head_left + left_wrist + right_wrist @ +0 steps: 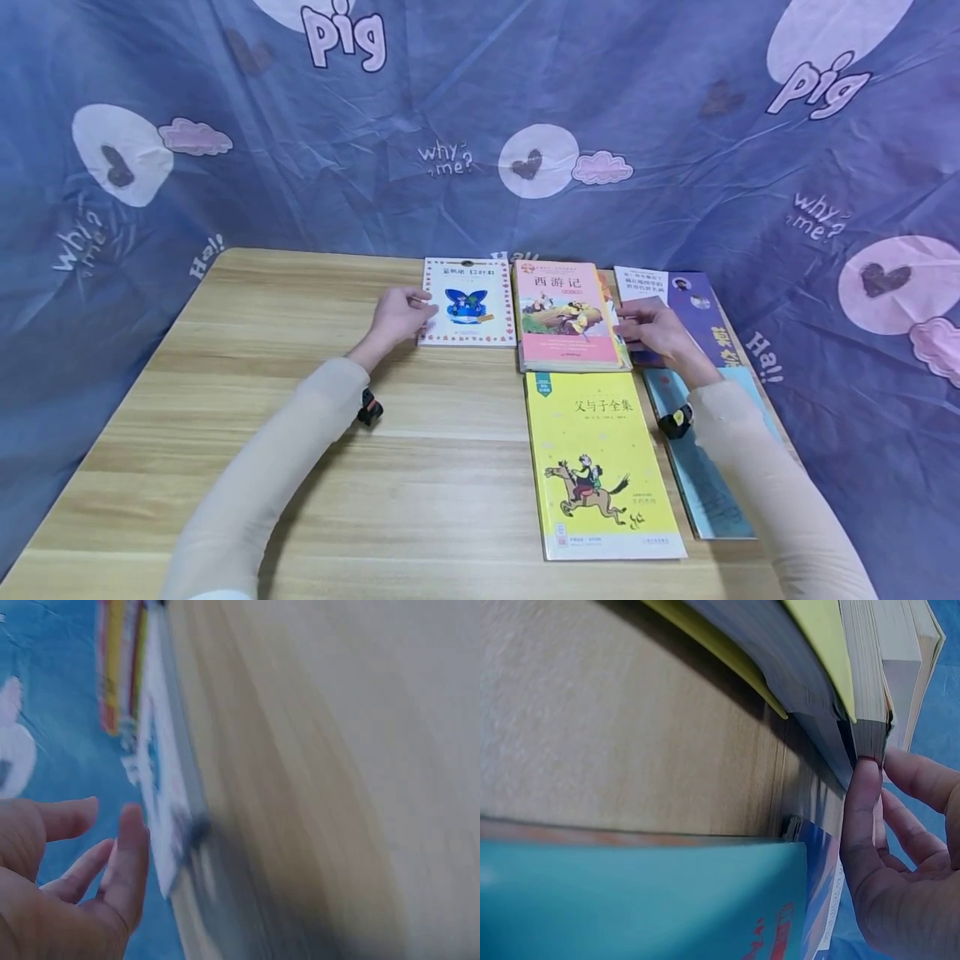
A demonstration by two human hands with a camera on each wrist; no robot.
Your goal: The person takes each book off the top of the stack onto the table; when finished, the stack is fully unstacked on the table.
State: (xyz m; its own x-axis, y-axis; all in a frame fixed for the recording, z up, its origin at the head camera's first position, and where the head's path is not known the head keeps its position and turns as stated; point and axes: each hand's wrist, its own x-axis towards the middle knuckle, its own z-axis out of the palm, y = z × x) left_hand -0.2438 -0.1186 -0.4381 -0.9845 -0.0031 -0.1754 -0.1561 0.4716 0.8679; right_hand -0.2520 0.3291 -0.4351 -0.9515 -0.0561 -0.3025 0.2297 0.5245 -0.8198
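- Resting our left hand (401, 315), fingers relaxed, against the left edge of the white book (468, 302) on the desk (300, 400).
- Our right hand (656, 329) touches the thick book (568, 321) beside it with loose fingers, holding nothing.

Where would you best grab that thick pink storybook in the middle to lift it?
Probably by its right long edge, coming in from the right. The pink book lies flat on a stack, and the right hand already has a fingertip against its page block there; a white book crowds its left side.
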